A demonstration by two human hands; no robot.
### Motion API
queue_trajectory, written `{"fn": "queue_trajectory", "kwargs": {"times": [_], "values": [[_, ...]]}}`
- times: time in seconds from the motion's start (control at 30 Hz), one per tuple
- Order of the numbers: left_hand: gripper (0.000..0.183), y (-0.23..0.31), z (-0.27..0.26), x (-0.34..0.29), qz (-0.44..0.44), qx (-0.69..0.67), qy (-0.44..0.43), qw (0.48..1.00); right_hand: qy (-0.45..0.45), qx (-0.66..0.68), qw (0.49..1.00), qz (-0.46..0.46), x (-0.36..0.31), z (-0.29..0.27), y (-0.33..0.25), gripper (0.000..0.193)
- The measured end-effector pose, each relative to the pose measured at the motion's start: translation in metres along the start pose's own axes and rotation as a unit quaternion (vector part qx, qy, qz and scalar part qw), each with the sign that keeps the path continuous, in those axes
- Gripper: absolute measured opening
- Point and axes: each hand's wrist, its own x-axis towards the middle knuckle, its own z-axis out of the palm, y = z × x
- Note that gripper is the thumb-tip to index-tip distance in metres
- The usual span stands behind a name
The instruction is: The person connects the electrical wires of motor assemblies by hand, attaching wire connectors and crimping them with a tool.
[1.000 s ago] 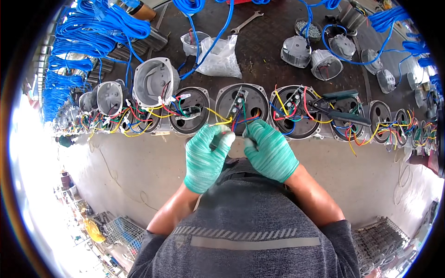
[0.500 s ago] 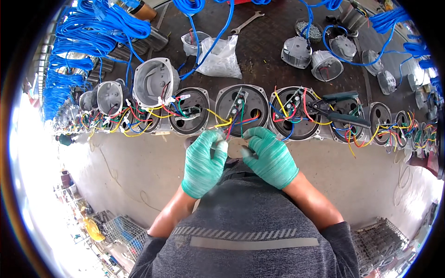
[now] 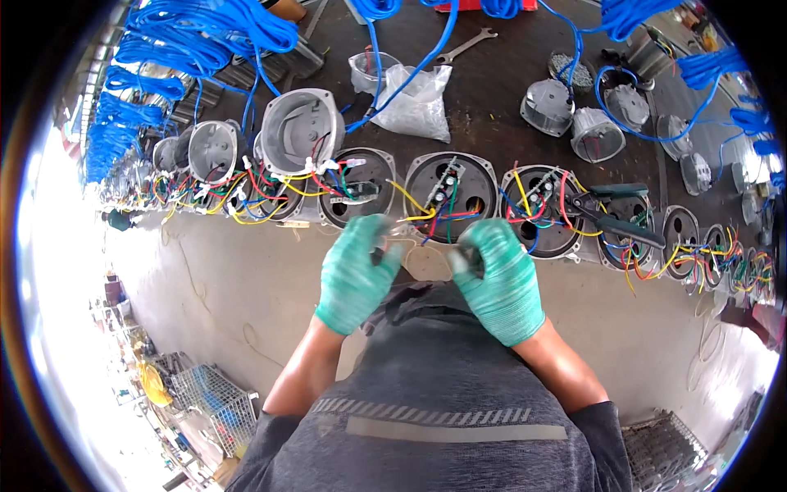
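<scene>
Both my hands wear green knitted gloves and hover at the near edge of the bench, smeared by motion. My left hand (image 3: pixel 354 269) is in front of a round black-faced metal housing (image 3: pixel 338 168), its fingertips too blurred to read. My right hand (image 3: pixel 502 279) has bent fingers, with thumb and fingertips blurred; whether anything lies between them I cannot tell. Between and beyond the hands sits another round housing (image 3: pixel 420 182) with a small circuit board (image 3: pixel 443 187). From it yellow wires (image 3: pixel 420 216) and red, blue and green ones stick out toward me.
Pliers with dark handles (image 3: pixel 619 215) lie across housings to the right. Deep grey metal cups (image 3: pixel 302 131) stand at the left. Farther back are a clear plastic bag (image 3: pixel 418 107), an open-end wrench (image 3: pixel 469 45) and coiled blue cables (image 3: pixel 205 37). A wire crate (image 3: pixel 217 402) stands lower left.
My hands have moved apart, away from the wires of the middle housing; the right one no longer pinches near the green wire. The view has shifted, so the bench appears farther right.
</scene>
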Motion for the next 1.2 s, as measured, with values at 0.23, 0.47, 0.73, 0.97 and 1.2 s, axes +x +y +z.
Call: {"fn": "queue_trajectory", "kwargs": {"times": [0.23,0.47,0.73,0.97,1.2], "values": [[0.042,-0.003,0.024,0.009,0.015,-0.054,-0.023,0.998,-0.001,-0.012,1.0,-0.004,0.012,0.012,0.008,0.052],[0.024,0.008,0.017,-0.006,0.011,-0.151,-0.142,0.978,0.018,0.009,0.999,0.035,0.005,0.017,0.011,0.039],[0.022,0.005,0.012,0.009,-0.129,-0.283,-0.026,0.95,0.023,-0.012,1.0,-0.003,0.007,0.015,0.007,0.026],[0.021,0.013,0.016,0.03,-0.057,-0.189,-0.164,0.966,0.027,-0.075,0.994,-0.072,0.009,0.026,0.015,0.029],[0.013,0.011,0.024,0.019,-0.061,-0.264,-0.151,0.951,0.027,-0.094,0.99,-0.097,0.01,0.027,0.019,0.031]]}}
